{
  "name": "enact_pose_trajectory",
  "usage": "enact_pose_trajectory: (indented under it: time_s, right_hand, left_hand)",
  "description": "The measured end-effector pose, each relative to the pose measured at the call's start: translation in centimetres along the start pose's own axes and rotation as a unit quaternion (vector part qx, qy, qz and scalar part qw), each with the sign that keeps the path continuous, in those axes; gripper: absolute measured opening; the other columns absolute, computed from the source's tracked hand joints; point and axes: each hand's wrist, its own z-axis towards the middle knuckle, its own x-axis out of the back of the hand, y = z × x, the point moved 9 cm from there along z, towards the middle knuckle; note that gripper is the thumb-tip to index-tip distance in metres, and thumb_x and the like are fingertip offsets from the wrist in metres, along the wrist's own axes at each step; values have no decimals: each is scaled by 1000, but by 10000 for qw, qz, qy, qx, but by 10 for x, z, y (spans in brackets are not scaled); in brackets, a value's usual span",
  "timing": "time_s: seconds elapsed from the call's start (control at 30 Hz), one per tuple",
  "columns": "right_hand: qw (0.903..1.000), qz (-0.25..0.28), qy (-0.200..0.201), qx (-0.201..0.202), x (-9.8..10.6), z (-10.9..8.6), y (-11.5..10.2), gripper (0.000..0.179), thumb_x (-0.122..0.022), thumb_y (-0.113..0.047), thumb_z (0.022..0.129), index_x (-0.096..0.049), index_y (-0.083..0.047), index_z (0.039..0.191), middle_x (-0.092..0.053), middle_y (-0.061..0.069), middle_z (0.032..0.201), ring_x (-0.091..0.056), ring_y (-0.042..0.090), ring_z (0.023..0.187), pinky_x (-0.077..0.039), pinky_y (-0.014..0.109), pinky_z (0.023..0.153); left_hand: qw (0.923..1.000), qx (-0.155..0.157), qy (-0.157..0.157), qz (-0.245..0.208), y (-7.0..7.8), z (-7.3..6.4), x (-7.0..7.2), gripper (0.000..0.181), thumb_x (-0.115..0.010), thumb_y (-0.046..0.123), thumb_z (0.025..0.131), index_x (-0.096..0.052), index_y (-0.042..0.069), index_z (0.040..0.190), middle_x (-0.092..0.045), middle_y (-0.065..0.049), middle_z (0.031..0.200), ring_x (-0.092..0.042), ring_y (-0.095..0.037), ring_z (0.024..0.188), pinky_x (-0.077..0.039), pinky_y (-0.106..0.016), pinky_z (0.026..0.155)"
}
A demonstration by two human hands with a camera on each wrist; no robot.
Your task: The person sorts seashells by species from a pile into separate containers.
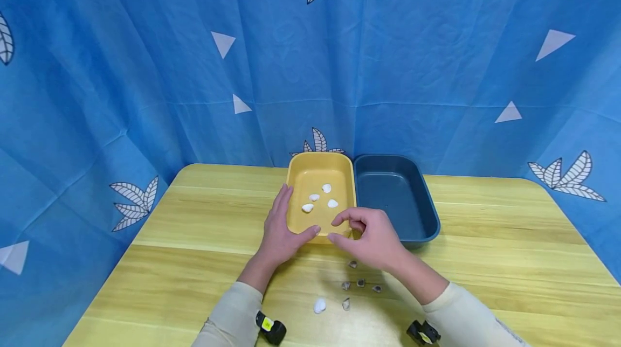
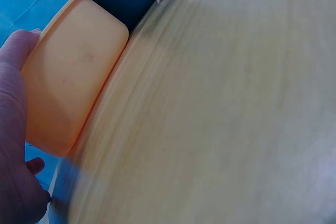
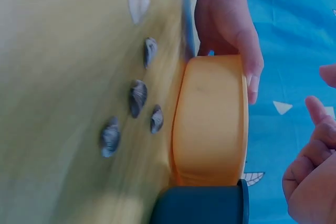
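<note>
My left hand [image 1: 283,234] holds the near left corner of a yellow plastic tray [image 1: 296,174]. Its thumb lies over the near rim and its fingers run along the left side. Several white seashells [image 1: 327,188] lie inside. Above the tray's near right corner hovers my right hand [image 1: 371,236], its index finger and thumb bent and apart, with nothing showing between them. In the right wrist view this hand [image 3: 315,171] is partly cut off by the frame edge. On the table before the tray are several small dark grey-brown shells [image 3: 138,98] and a white seashell [image 1: 319,305].
A dark blue tray [image 1: 429,201] with nothing in it stands against the right side of the yellow one. Both sit near the back edge of the wooden table [image 1: 509,239]. Behind hangs a blue patterned curtain [image 1: 412,67].
</note>
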Motion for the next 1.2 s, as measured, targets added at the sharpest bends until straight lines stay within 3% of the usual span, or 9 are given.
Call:
enact_pose_trajectory:
  time_s: [0.23, 0.5, 0.6, 0.73, 0.97, 1.2]
  right_hand:
    - [9994, 141, -189, 235, -7, -19, -2, 19, -86, -22, 77, -72, -25, 90, -29, -13, 59, -30, 5, 53, -35, 25, 52]
    - [9960, 117, -674, 579, -34, -39, -1, 23, -88, -22, 74, -72, -23, 90, -27, -17, 61, -31, 0, 56, -35, 20, 53]
    - [9939, 26, -978, 504, -45, -44, 3, 24, -89, -25, 73, -73, -21, 90, -27, -16, 60, -31, 0, 56, -36, 20, 54]
    - [9884, -277, -1464, 281, -59, -49, 9, 27, -89, -31, 72, -74, -22, 92, -29, -14, 57, -32, -1, 56, -35, 19, 54]
    - [9741, -747, -2114, 296, -78, -53, 13, 29, -89, -38, 70, -73, -27, 92, -34, -17, 56, -33, -1, 55, -35, 20, 55]
    - [9648, -1013, -2408, 289, -88, -58, 20, 26, -88, -39, 70, -72, -30, 90, -38, -20, 57, -34, -1, 56, -35, 21, 54]
  left_hand:
    - [10000, 41, -20, 14, -1, 0, -1, 108, -81, 52, 77, -22, 17, 160, -11, 2, 166, -18, -28, 147, -18, -61, 112]
    - [10000, -2, -29, 34, 0, 0, -1, 107, -80, 52, 77, -22, 16, 160, -12, 1, 166, -18, -28, 147, -18, -60, 112]
    - [10000, -12, -32, 7, 0, 0, -1, 106, -80, 51, 77, -23, 15, 160, -12, 1, 165, -19, -29, 147, -18, -61, 112]
    - [10000, 38, -46, -7, 0, 0, -1, 107, -80, 52, 78, -22, 17, 160, -11, 2, 166, -18, -29, 147, -17, -61, 113]
    - [10000, 49, -31, -20, 0, 0, 0, 107, -79, 54, 78, -20, 20, 160, -11, 3, 166, -17, -28, 148, -17, -60, 113]
    - [10000, 76, -39, -5, -2, 0, -1, 107, -80, 52, 78, -21, 18, 160, -11, 3, 166, -17, -27, 148, -17, -61, 113]
